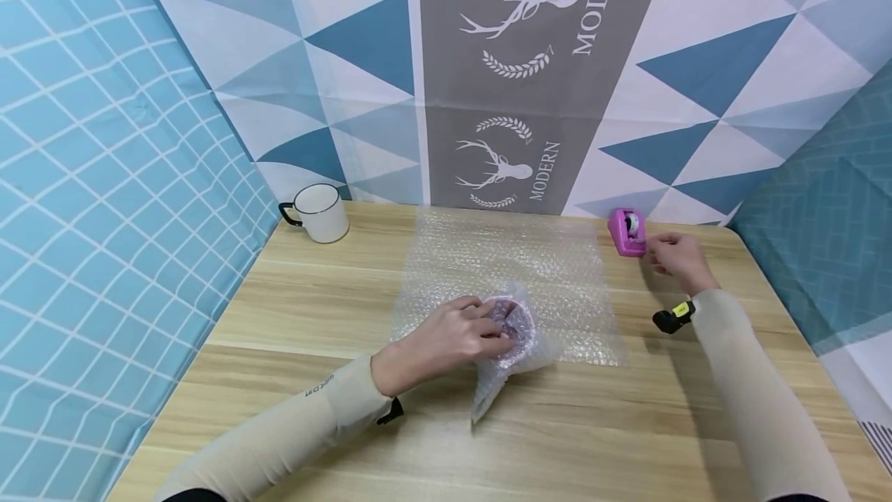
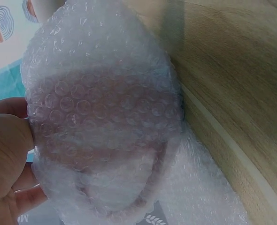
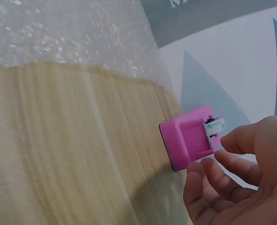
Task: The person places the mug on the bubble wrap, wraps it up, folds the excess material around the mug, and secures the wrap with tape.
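Observation:
A pink-rimmed mug (image 1: 511, 320) stands inside bubble wrap (image 2: 105, 93), and its curved handle (image 2: 150, 180) shows through the layers in the left wrist view. My left hand (image 1: 456, 331) grips the wrapped mug at its open top, fingers curled over the rim. A loose tail of wrap (image 1: 491, 390) hangs off its near side. At the far right, my right hand (image 1: 676, 258) is beside a pink tape dispenser (image 1: 619, 235). In the right wrist view, thumb and forefinger are bent and apart, close to the tape's white end (image 3: 217, 125); nothing shows between them.
A flat sheet of bubble wrap (image 1: 446, 254) spreads behind the wrapped mug, reaching the back edge of the wooden table (image 1: 300, 316). At the back left stands a white mug (image 1: 324, 215) with a black rim and handle. Patterned cloth hangs behind and on both sides.

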Demonstrator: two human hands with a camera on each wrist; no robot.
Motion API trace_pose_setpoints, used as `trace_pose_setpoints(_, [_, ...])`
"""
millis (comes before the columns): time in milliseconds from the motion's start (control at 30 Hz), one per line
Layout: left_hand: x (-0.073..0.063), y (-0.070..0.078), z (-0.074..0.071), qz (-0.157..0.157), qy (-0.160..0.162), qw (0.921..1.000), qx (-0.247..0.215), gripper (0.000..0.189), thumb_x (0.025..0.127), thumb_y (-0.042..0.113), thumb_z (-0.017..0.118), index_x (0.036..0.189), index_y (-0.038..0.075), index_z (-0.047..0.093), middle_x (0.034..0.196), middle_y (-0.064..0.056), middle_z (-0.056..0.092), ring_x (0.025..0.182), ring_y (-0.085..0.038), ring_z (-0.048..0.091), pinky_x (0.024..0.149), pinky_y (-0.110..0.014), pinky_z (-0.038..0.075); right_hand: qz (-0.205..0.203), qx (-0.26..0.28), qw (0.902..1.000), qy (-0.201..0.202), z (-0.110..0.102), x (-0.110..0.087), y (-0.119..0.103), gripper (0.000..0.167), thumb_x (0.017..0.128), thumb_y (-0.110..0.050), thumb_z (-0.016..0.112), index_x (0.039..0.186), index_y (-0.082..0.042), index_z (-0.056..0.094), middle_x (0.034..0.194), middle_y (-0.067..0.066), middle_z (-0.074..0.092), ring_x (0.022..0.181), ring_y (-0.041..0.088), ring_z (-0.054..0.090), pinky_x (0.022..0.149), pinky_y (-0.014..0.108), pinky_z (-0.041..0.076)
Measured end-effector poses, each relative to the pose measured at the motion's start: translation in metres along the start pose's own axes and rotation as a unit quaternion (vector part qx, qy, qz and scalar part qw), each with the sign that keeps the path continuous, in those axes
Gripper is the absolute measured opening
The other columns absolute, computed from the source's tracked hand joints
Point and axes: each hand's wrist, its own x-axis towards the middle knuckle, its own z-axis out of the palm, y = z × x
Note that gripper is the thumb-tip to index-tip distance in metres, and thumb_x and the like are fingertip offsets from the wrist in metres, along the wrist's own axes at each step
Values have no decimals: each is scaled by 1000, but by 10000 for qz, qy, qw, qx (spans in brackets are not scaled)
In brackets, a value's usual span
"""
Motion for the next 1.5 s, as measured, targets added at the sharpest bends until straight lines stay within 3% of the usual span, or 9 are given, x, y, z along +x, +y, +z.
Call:
trace_pose_setpoints(267, [1, 0, 2, 16, -7, 10000, -41, 18, 91, 21, 74, 105, 32, 79, 97, 11, 78, 109, -21, 74, 94, -32, 59, -2, -395, 9992, 78, 2, 11, -2, 63, 107, -40, 45, 148, 9, 44, 112, 21, 56, 82, 18, 56, 70, 27, 54])
trace_pose_setpoints(533, [0, -1, 2, 33, 75, 10000, -55, 15, 92, 22, 73, 102, 31, 79, 95, 11, 78, 107, -21, 75, 93, -32, 59, -207, -999, 9948, 74, 6, 12, -10, 57, 107, -37, 51, 141, 9, 53, 130, 29, 56, 99, 30, 57, 70, 29, 51])
trace_pose_setpoints(667, [0, -1, 2, 43, 55, 10000, -52, 15, 91, 22, 74, 102, 30, 79, 96, 10, 78, 108, -21, 75, 93, -33, 59, -205, -1005, 9947, 0, 5, 13, -13, 55, 106, -35, 53, 138, 10, 54, 127, 29, 56, 94, 29, 58, 70, 30, 52])
trace_pose_setpoints(933, [2, 0, 1, 69, 10, 10000, 21, 13, 91, 23, 75, 101, 31, 79, 95, 11, 78, 107, -20, 75, 93, -32, 59, 31, 286, 9994, -203, 4, 18, -10, 52, 107, -23, 54, 142, 15, 48, 115, 19, 63, 80, 3, 66, 79, 21, 61])
trace_pose_setpoints(1167, [3, 0, 2, 6, 18, 10000, -78, 14, 91, 21, 76, 101, 30, 79, 96, 10, 79, 107, -20, 75, 94, -33, 59, 713, 1307, 9887, -172, 5, 17, -13, 66, 108, -31, 50, 154, 11, 31, 120, 14, 54, 85, 3, 65, 86, 19, 59])
trace_pose_setpoints(1367, [2, 1, 2, -19, -83, 9998, -164, 18, 91, 18, 75, 105, 28, 79, 99, 7, 79, 109, -25, 75, 100, -39, 58, 808, 1859, 9790, -218, 6, 14, -18, 69, 108, -27, 45, 158, 12, 18, 132, 19, 46, 87, 4, 65, 89, 20, 58])
trace_pose_setpoints(1500, [2, 1, 1, -71, -125, 9995, -267, 18, 91, 16, 75, 106, 27, 79, 100, 5, 79, 109, -26, 75, 103, -42, 56, 864, 1986, 9760, -222, 6, 13, -20, 67, 108, -26, 45, 157, 12, 20, 122, 15, 50, 85, 4, 66, 90, 21, 59])
